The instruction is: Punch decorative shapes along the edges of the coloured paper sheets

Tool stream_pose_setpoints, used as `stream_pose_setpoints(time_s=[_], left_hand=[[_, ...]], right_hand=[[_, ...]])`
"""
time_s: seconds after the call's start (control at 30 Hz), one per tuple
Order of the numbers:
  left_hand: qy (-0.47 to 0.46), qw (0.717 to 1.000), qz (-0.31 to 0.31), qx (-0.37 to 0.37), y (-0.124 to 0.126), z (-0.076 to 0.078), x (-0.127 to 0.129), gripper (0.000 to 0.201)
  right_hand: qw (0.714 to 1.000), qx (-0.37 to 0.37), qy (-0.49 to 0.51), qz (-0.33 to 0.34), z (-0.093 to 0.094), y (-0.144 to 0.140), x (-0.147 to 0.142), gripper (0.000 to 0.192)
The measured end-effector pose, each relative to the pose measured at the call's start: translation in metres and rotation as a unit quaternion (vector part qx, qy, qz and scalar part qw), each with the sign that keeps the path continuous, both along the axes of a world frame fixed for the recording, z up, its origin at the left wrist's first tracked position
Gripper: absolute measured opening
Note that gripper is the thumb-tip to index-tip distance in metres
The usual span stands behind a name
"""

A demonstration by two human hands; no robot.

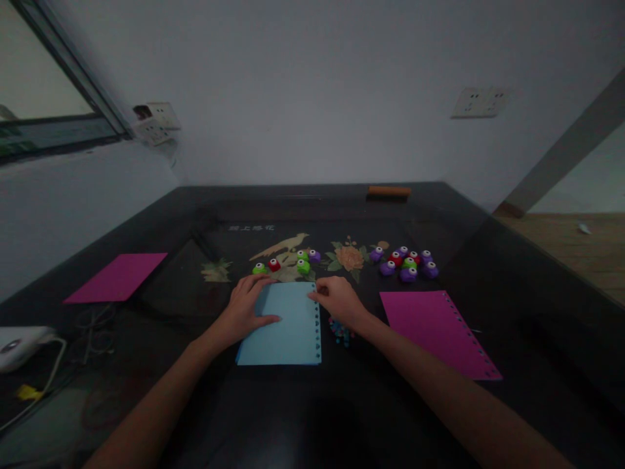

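Observation:
A stack of light blue paper [288, 326] with punched holes down its right edge lies on the dark table. My left hand [248, 304] rests over its upper left edge, fingers stretched out and thumb spread across the top sheet. At the upper right corner, by the topmost holes, my right hand [338, 298] is closed in a pinch. Whatever sits between those fingertips is hidden. Just below the right hand, partly covered by it, is a small heap of pink and blue pieces [340, 332], too small to make out.
A pink punched sheet [434, 332] lies to the right, another pink sheet [120, 277] far left. Several toy-like eyed figures [407, 264] cluster behind on the right; more [303, 266] sit behind the paper. A brown stick [389, 191] lies at the back. White device [24, 345] with cable, left.

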State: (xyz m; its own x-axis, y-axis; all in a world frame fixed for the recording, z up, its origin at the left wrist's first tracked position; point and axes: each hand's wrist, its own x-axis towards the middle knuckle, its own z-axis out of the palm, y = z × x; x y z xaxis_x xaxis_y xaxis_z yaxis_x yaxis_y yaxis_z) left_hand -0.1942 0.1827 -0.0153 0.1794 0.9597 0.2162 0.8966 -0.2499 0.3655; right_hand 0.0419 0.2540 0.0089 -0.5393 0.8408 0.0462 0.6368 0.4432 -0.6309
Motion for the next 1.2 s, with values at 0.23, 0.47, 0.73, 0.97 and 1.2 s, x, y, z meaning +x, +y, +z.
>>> stream_pose_setpoints(time_s=[0.23, 0.47, 0.73, 0.97, 1.2], left_hand=[[-0.198, 0.976, 0.087, 0.013, 0.001, 0.014, -0.001, 0.047], [-0.403, 0.894, 0.128, -0.146, -0.002, 0.022, -0.002, 0.045], [-0.406, 0.873, 0.116, -0.242, -0.018, 0.033, 0.035, 0.048], [-0.375, 0.897, 0.081, -0.219, -0.02, 0.056, 0.074, 0.046], [-0.363, 0.917, 0.085, -0.143, -0.007, 0.047, 0.093, 0.043]], right_hand=[[0.996, -0.045, 0.079, 0.022, -0.002, 0.009, 0.005, 0.022], [0.96, -0.192, 0.201, 0.015, 0.012, 0.016, 0.014, 0.024], [0.938, -0.187, 0.29, -0.014, 0.028, 0.011, 0.042, 0.021], [0.933, -0.156, 0.323, -0.021, 0.04, -0.007, 0.092, 0.025], [0.903, -0.192, 0.377, -0.074, 0.039, -0.015, 0.12, 0.036]])
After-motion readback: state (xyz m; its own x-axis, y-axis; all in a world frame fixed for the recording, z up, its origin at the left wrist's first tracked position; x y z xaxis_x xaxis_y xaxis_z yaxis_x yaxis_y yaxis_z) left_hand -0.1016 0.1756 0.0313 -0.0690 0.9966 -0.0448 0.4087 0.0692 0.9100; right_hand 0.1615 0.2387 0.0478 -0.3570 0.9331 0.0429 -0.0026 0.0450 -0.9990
